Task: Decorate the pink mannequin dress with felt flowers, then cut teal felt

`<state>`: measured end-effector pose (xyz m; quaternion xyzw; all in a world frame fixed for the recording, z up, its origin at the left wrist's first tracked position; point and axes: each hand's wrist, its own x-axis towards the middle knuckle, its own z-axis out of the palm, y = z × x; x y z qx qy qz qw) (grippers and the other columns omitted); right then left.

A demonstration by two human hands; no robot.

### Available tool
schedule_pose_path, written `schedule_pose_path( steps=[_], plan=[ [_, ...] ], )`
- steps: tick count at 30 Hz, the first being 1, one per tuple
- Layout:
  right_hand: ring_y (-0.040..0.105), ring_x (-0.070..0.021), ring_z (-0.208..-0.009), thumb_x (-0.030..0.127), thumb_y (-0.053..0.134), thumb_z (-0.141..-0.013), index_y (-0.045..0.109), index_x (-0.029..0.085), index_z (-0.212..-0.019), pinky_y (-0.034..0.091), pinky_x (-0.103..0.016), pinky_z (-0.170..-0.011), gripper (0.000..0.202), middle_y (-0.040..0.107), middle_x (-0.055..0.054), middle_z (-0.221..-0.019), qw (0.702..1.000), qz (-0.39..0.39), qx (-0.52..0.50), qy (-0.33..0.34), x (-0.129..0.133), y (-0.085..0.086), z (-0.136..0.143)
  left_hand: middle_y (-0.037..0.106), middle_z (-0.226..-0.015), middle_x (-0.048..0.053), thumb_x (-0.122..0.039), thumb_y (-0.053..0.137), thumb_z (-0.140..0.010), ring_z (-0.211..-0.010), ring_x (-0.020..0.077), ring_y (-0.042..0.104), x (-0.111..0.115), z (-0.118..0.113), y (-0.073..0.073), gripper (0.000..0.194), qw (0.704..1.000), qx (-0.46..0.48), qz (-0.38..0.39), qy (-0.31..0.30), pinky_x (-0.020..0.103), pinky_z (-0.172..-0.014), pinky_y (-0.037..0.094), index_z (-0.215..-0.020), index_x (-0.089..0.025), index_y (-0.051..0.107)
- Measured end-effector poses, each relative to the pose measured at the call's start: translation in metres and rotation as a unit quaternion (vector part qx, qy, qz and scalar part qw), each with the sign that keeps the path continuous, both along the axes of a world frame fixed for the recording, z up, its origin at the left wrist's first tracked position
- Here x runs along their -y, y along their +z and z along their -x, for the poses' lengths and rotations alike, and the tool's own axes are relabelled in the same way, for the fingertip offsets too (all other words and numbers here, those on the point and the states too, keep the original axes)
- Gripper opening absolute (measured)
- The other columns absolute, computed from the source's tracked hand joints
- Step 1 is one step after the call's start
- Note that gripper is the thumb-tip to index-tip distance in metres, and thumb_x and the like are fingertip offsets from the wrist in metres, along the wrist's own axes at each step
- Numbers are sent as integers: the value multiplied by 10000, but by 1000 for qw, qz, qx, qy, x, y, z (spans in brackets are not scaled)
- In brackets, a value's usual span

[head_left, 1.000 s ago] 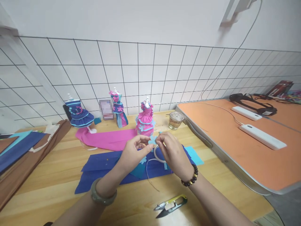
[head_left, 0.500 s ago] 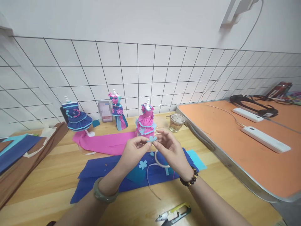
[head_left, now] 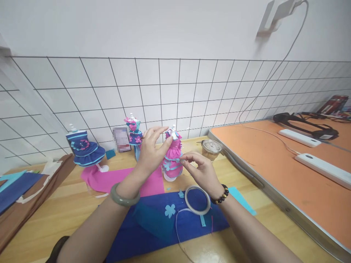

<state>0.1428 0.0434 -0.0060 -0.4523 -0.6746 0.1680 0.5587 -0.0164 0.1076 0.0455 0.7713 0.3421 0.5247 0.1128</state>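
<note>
A small white mannequin in a pink tiered paper dress (head_left: pixel 173 151) with pale blue trim stands in front of me. My left hand (head_left: pixel 152 149) is beside its top, thumb and fingers apart; its thumb overlaps the bodice's edge, though contact is unclear. At the skirt's right side, my right hand (head_left: pixel 201 171) is closed in a pinch on a light blue paper flower, mostly hidden by the fingertips. Another light blue paper flower (head_left: pixel 170 210) lies on dark blue crepe paper (head_left: pixel 153 241). Near it is a roll of white tape (head_left: pixel 186 201), its loose strip trailing forward.
Behind stand a mannequin in a blue dress (head_left: pixel 86 148) and another in pink and blue (head_left: pixel 134 126), with a phone (head_left: pixel 121 139) between them. Pink paper (head_left: pixel 117 179) lies left. A lidded glass cup (head_left: pixel 211 149) stands right, near an orange table (head_left: pixel 263 146) bearing white power strips (head_left: pixel 323 167).
Both hands have moved forward from above the blue paper to the pink-dressed mannequin. My left hand has let go of the flower; the right one carries it to the skirt. The view has tilted up.
</note>
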Motion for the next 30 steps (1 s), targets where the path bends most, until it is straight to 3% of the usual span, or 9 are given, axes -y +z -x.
schedule_pose_path(
  steps=[3,6,14,30],
  plan=[
    [580,-170,-811,164,566,-812,648,200,-853,455,-318,-731,99,654,-39,-839,1000,-24,14,10,-9,3,-2,590,-1088,63,-310,529,-820,-1067,194,503,-16,-10,15,258,998,-41,-41,-19,376,-953,352,-1053,-239,613],
    [575,-161,-809,161,563,-817,649,200,-856,454,-311,-751,102,636,-33,-825,999,-37,21,17,-16,4,-4,631,-998,51,-302,539,-814,-1003,188,537,-29,-16,21,196,996,-51,-61,-39,365,-916,384,-954,-224,654],
    [568,-170,-742,194,587,-805,646,203,-842,424,-324,-711,71,636,-28,-763,994,-62,74,-43,-31,3,-3,677,-829,35,-245,562,-793,-883,178,584,-40,-17,22,145,996,-32,-57,-60,340,-847,428,-852,-197,686],
    [531,-141,-675,154,611,-778,605,198,-756,407,-280,-638,49,618,-12,-751,990,-80,73,-86,-44,3,1,679,-793,34,-228,574,-779,-856,177,592,-38,-17,21,138,997,-15,-34,-62,327,-817,443,-834,-197,696]
  ],
)
